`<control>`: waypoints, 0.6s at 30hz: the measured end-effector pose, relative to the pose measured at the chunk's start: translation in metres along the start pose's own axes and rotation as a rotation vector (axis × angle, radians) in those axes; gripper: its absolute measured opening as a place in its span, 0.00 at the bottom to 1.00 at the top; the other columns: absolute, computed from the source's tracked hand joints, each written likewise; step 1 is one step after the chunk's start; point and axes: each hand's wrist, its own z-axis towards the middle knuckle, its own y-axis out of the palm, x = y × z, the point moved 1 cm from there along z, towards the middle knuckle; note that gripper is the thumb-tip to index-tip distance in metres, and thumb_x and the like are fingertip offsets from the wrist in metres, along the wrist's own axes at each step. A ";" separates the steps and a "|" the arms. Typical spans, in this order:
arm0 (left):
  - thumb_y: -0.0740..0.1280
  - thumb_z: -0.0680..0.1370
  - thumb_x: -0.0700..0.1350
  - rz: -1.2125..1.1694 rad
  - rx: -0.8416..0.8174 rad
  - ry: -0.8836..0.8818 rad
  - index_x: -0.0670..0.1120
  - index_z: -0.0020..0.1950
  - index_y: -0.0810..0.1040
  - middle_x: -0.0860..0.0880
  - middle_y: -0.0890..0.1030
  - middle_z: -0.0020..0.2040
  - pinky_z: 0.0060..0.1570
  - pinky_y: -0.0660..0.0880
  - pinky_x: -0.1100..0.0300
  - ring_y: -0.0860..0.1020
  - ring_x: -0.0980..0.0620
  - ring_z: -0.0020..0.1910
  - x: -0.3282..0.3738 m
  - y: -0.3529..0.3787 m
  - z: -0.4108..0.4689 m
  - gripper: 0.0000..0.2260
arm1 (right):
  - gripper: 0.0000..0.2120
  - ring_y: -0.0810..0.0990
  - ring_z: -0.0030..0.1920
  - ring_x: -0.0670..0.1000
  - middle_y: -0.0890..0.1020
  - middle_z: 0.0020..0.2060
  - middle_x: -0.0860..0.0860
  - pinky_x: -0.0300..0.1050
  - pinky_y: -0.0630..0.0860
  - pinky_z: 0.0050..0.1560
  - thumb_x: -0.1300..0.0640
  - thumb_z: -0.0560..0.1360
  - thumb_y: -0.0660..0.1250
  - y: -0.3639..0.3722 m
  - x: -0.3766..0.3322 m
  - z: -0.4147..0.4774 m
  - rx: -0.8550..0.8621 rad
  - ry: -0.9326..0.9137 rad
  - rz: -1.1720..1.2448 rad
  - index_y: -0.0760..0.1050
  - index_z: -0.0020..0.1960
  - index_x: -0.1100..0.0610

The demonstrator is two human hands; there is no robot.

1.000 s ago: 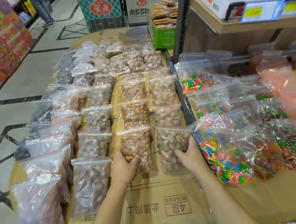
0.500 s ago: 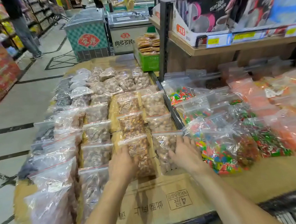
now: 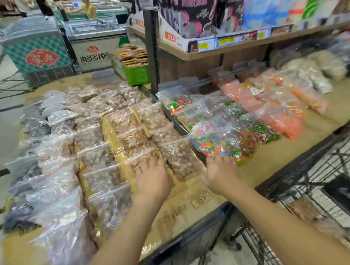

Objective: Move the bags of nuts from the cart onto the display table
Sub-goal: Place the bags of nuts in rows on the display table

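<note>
Resting flat on the display table [image 3: 198, 196], both hands lay over bags at the near end of the rows, which I judged to be the settling-in part of a placement rather than a fresh pick-up. The left hand [image 3: 153, 179] was spread palm-down on a bag of brown nuts [image 3: 141, 157], fingers extended, pressing and not gripping it. The right hand [image 3: 219, 171] sat between a neighbouring nut bag [image 3: 180, 157] and a bag of coloured candy [image 3: 220, 142], fingers loosely extended; whether it pinched either bag could not be told through the blur. Most nut bags lay in tidy columns on the cardboard-covered table, well apart from the wire cart [image 3: 317, 184] at the lower right, where something brown that looked like another nut bag [image 3: 303, 209] showed through the mesh. The next move, as I read it, called for lifting both hands clear without dragging the rows, then turning right and reaching down into the cart.
</note>
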 end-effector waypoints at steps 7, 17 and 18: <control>0.61 0.83 0.53 0.046 -0.002 0.166 0.46 0.79 0.67 0.44 0.72 0.77 0.76 0.64 0.43 0.67 0.40 0.78 0.064 0.007 -0.005 0.25 | 0.30 0.66 0.79 0.64 0.67 0.79 0.60 0.63 0.64 0.77 0.43 0.85 0.62 0.002 0.055 -0.035 -0.006 0.139 0.041 0.62 0.81 0.58; 0.61 0.84 0.53 0.195 -0.032 0.426 0.46 0.78 0.68 0.45 0.72 0.77 0.76 0.65 0.43 0.67 0.41 0.77 0.197 0.022 0.004 0.24 | 0.28 0.68 0.73 0.65 0.71 0.75 0.61 0.64 0.67 0.73 0.42 0.85 0.60 0.029 0.171 -0.048 0.036 0.307 0.090 0.66 0.78 0.59; 0.61 0.84 0.53 0.203 -0.041 0.441 0.46 0.78 0.67 0.45 0.71 0.77 0.77 0.64 0.43 0.66 0.40 0.78 0.212 0.026 0.006 0.24 | 0.30 0.68 0.74 0.65 0.70 0.75 0.61 0.64 0.66 0.73 0.41 0.85 0.60 0.031 0.184 -0.049 0.038 0.326 0.100 0.65 0.79 0.59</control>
